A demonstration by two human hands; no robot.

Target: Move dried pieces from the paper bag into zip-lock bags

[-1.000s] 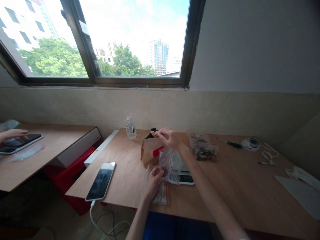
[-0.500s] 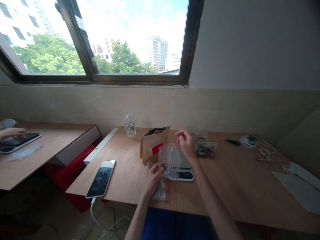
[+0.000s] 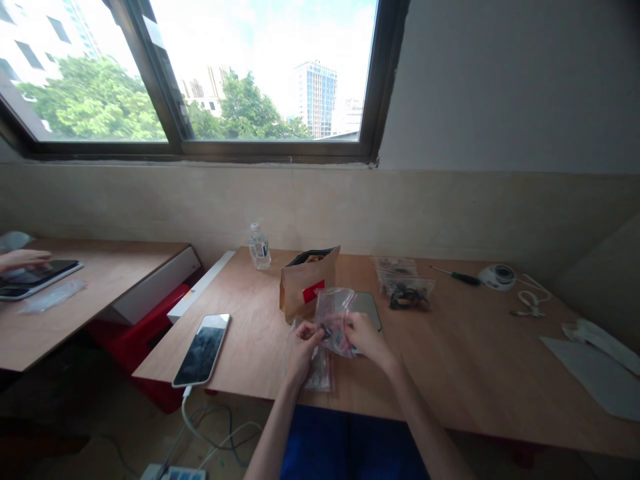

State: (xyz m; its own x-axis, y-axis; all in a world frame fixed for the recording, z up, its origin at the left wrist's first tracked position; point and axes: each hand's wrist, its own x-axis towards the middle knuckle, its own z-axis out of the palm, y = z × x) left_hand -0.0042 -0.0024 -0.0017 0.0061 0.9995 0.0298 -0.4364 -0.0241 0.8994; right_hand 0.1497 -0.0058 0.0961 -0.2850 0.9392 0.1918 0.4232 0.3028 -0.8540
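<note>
A clear zip bag [image 3: 331, 307] with a red seal line is held up between my hands, a small dark item inside its lower left part. My left hand [image 3: 303, 347] is closed, pinching the bag beside that item. At the sealing edge, the fingers of my right hand [image 3: 367, 339] are closed on the bag. Behind the right hand lies a flat digital scale [image 3: 371, 308], partly covered by hand and bag. More flat clear zip bags [image 3: 319, 375] lie on the table under my left hand. A brown paper bag [image 3: 295, 293] with a red label stands open just behind.
A smartphone [image 3: 204, 350] on a cable lies left, a water bottle [image 3: 260, 250] behind it. Filled zip bags [image 3: 411, 293], a screwdriver [image 3: 465, 278], a white dome camera [image 3: 497, 277] and a grey sheet [image 3: 595, 377] are rightward. Another person's hand [image 3: 25, 259] is at the left table.
My right hand has come down from above the scale and taken hold of the zip bag's sealing edge. My left hand keeps its pinch. The view has tilted slightly downward.
</note>
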